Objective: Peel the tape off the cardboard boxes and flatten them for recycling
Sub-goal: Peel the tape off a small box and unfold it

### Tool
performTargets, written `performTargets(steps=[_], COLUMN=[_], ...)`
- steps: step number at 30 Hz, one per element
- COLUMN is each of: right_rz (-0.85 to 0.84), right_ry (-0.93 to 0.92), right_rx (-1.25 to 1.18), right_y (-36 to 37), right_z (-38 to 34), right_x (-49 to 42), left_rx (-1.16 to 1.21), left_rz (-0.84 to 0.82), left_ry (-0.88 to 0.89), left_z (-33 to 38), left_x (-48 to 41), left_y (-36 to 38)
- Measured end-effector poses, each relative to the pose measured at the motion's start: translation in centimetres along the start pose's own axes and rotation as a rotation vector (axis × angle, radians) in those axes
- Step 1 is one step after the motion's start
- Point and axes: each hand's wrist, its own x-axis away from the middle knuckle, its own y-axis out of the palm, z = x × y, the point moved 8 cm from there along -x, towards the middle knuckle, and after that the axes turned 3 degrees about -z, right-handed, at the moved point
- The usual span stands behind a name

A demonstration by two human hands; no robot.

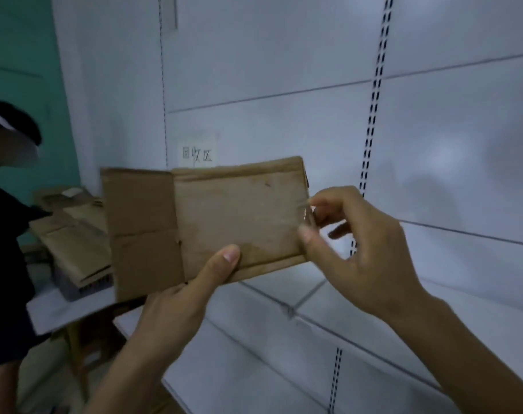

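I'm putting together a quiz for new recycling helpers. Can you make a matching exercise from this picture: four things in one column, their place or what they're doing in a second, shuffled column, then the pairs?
Things
1. paper sign
2. left hand
3. flattened cardboard pile
4. right hand

Place or state
a. grips the cardboard box by its bottom edge
b. lies on the table at the left
c. pinches the clear tape at the box's right edge
d. stuck on the white wall behind the box

Pairs: 1-d, 2-a, 3-b, 4-c
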Motion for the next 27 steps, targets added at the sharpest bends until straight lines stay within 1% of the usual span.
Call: performTargets(steps=[1, 2, 4, 6, 7, 8, 9, 10, 12, 13, 14, 15, 17, 18, 19, 20, 21, 22, 23, 24, 26, 27], right_rz=[-0.005, -0.01, 0.04, 0.092, 0.104, 0.117, 0.15, 0.198, 0.291, 0.333, 0.369, 0.391, 0.395, 0.386, 0.373, 0.359, 0.343, 0.329, 0.317, 0.307, 0.265, 0.233], right_ry=[-0.003, -0.007, -0.011, -0.009, 0.0, 0.042, 0.14, 0.279, 0.568, 0.677, 0.758, 0.811, 0.863, 0.865, 0.852, 0.828, 0.801, 0.778, 0.756, 0.74, 0.747, 0.767], right_rx=[0.045, 0.094, 0.159, 0.185, 0.182, 0.136, 0.047, -0.078, -0.396, -0.568, -0.721, -0.845, -1.014, -1.047, -1.028, -0.971, -0.901, -0.846, -0.814, -0.805, -0.839, -0.86], right_y=[0.0, 0.0, 0.0, -0.7, -1.0, -1.3, -1.8, -2.2, -2.1, -1.9, -1.6, -1.4, -1.0, -0.8, -0.5, -0.3, -0.1, 0.3, 0.8, 1.2, 2.4, 3.0], right_z=[0.6, 1.2, 2.3, 3.1, 3.5, 3.8, 4.4, 5.2, 6.9, 7.3, 7.5, 7.6, 7.0, 6.5, 6.0, 5.6, 5.1, 4.6, 4.3, 4.0, 3.7, 3.5], right_x=[0.2, 0.6, 2.1, 3.1, 3.4, 3.8, 4.1, 4.4, 5.3, 5.7, 5.9, 6.0, 5.8, 5.6, 5.4, 5.3, 5.3, 5.3, 5.4, 5.5, 6.0, 6.2], left_rx=[0.037, 0.082, 0.148, 0.178, 0.184, 0.189, 0.193, 0.184, 0.224, 0.27, 0.315, 0.367, 0.445, 0.45, 0.412, 0.345, 0.258, 0.16, 0.084, 0.038, -0.1, -0.209], left_rz=[-0.028, -0.097, -0.207, -0.234, -0.219, -0.21, -0.202, -0.19, -0.138, -0.142, -0.13, -0.127, -0.096, -0.065, -0.008, 0.084, 0.173, 0.219, 0.183, 0.065, -0.246, -0.339], left_ry=[-0.002, -0.015, -0.063, -0.128, -0.119, -0.111, -0.094, -0.063, 0.047, 0.112, 0.142, 0.124, 0.064, 0.01, -0.073, -0.144, -0.142, -0.043, 0.123, 0.27, 0.396, 0.451], left_z=[-0.8, -1.6, -2.1, -4.3, -4.8, -4.9, -5.1, -5.1, -3.9, -3.5, -3.5, -3.9, -5.1, -5.8, -6.6, -7.5, -7.5, -6.8, -5.3, -3.9, -2.7, -2.6], left_x=[0.3, 1.4, 2.3, 1.8, 1.9, 2.1, 2.3, 2.4, 2.1, 1.7, 1.3, 0.8, -0.4, -0.8, -1.0, -0.9, -0.4, 0.2, 0.9, 1.4, 2.0, 2.1], left_y=[0.7, 1.9, 4.4, 5.5, 5.9, 6.2, 6.5, 6.9, 7.1, 7.2, 6.9, 6.5, 5.8, 5.6, 5.4, 4.9, 4.4, 4.0, 4.3, 5.4, 8.1, 9.0])
